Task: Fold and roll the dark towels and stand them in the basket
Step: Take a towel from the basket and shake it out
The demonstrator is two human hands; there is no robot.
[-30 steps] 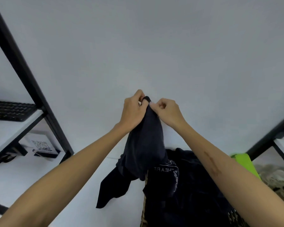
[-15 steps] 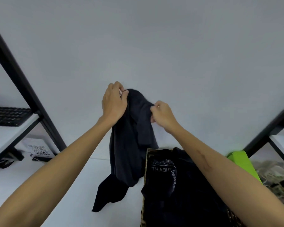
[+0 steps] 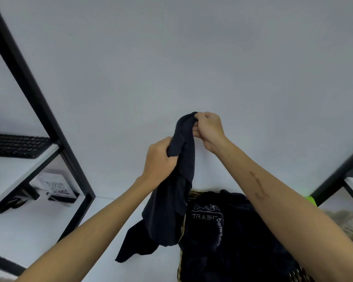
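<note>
Dark, limp cloth towel hangs above the heaped wicker basket; right hand now pinches its top edge, having taken over from the left hand, which has dropped to clutch lower folds. Folding looks barely begun.

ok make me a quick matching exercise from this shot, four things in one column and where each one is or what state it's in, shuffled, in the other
Things:
1. dark cloth
2. keyboard
3. QR code card
4. printed dark garment

Places or states:
A. leaning under the left shelf
B. held up in the air by left hand and right hand
C. lying on the left shelf
D. heaped in the basket

Pairs: 1-B, 2-C, 3-A, 4-D
</note>
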